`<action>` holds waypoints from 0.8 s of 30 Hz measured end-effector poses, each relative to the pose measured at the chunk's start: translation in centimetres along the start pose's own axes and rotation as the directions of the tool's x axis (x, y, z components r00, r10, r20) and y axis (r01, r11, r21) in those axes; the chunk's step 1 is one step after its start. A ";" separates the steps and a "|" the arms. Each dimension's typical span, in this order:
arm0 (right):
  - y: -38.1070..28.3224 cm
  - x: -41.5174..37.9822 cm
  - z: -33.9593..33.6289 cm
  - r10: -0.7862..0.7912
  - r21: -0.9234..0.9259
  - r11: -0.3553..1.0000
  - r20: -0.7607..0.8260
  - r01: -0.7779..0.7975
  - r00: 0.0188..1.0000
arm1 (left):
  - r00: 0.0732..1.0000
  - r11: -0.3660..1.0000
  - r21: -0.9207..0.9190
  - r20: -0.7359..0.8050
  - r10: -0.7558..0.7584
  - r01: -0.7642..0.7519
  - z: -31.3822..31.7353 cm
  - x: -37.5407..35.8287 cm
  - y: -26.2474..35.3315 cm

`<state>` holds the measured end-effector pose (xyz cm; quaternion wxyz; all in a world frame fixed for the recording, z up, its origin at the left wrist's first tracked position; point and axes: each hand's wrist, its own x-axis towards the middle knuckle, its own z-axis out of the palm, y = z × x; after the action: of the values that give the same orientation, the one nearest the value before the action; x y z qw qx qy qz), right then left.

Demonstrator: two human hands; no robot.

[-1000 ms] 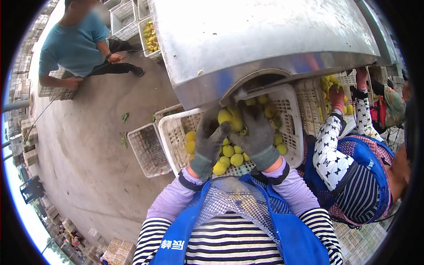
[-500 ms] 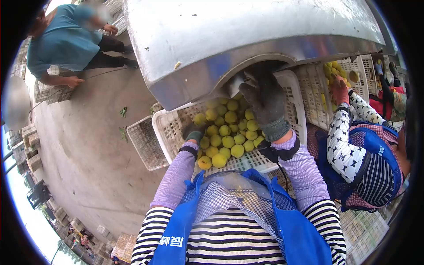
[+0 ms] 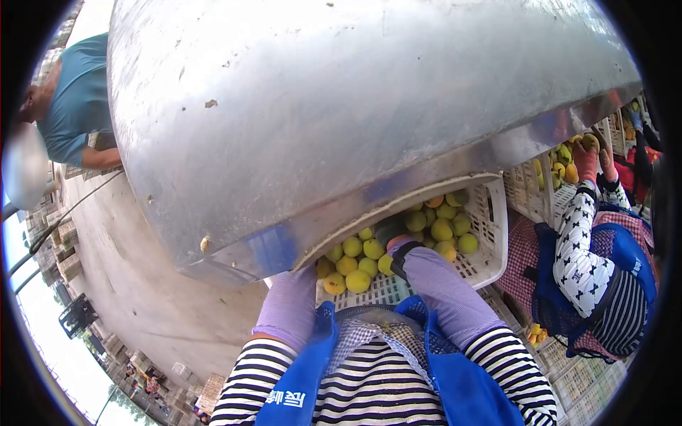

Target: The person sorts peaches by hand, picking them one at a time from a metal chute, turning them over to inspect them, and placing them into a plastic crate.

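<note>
Yellow-green round fruits [image 3: 359, 266] that look like peaches lie piled in a white plastic crate [image 3: 491, 234]. The crate stands under the front edge of a large metal machine cover [image 3: 320, 135]. My right hand [image 3: 391, 232], in a dark grey glove, reaches in among the fruits beneath the cover's curved opening; only the back of the glove near the wrist shows, and its fingers are hidden. My left hand is out of sight behind the cover's edge; just the purple-striped left sleeve [image 3: 288, 302] shows, beside the crate's left end.
To the right, a co-worker in a blue apron [image 3: 629, 245] holds a fruit [image 3: 590, 141] over another crate [image 3: 526, 188]. A person in a teal shirt [image 3: 82, 99] is at the upper left, behind the cover. Concrete floor [image 3: 135, 277] lies to my left.
My view has shifted forward, so the metal cover fills more of it. My left hand has gone behind the cover's edge. My right hand has come down from the opening among the fruits.
</note>
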<state>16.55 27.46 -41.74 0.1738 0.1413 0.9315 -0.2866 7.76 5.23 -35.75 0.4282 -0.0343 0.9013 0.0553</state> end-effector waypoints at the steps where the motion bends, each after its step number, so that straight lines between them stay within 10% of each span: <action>1: 4.9 0.0 7.0 0.092 0.392 0.919 -0.117 -0.039 0.989 | 0.999 1.000 0.013 -0.044 0.017 -0.016 0.8 0.3 0.3; 2: 5.6 -0.3 9.0 0.174 0.571 0.820 -0.173 -0.045 0.969 | 0.998 0.999 0.032 -0.052 0.028 -0.026 0.9 0.4 0.4; 5: 1.5 -1.1 0.4 0.005 -0.236 0.971 -0.075 -0.023 0.997 | 0.997 0.999 0.027 0.063 0.036 -0.038 0.3 1.0 1.5; 10: -4.1 -0.8 -10.6 0.085 -0.190 0.982 0.362 -0.016 0.928 | 0.992 0.997 -0.062 0.113 0.057 -0.051 0.3 0.3 1.8; 12: -6.5 -1.7 -17.2 0.100 0.433 0.773 0.638 -0.463 0.764 | 0.992 0.991 -0.125 0.108 0.059 -0.045 1.0 -0.7 2.0; 14: -6.6 -3.3 -21.3 -0.118 0.672 0.215 0.738 -0.708 0.664 | 0.996 0.979 -0.198 0.072 0.059 -0.043 1.3 -1.5 2.8; 20: -7.1 -5.8 -30.2 -0.173 0.818 0.424 0.493 -0.388 0.853 | 0.996 0.922 -0.388 0.083 0.037 -0.002 1.0 -3.3 6.8; 24: -7.8 -2.9 -32.8 -0.120 0.804 0.456 0.481 -0.382 0.869 | 0.988 0.365 -0.931 0.044 0.145 -0.012 -2.4 -5.1 10.8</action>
<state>8.41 39.91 -11.40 0.3190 0.2100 0.5603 -0.7350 7.94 15.72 -29.49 0.3845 -0.2225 0.6878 0.5741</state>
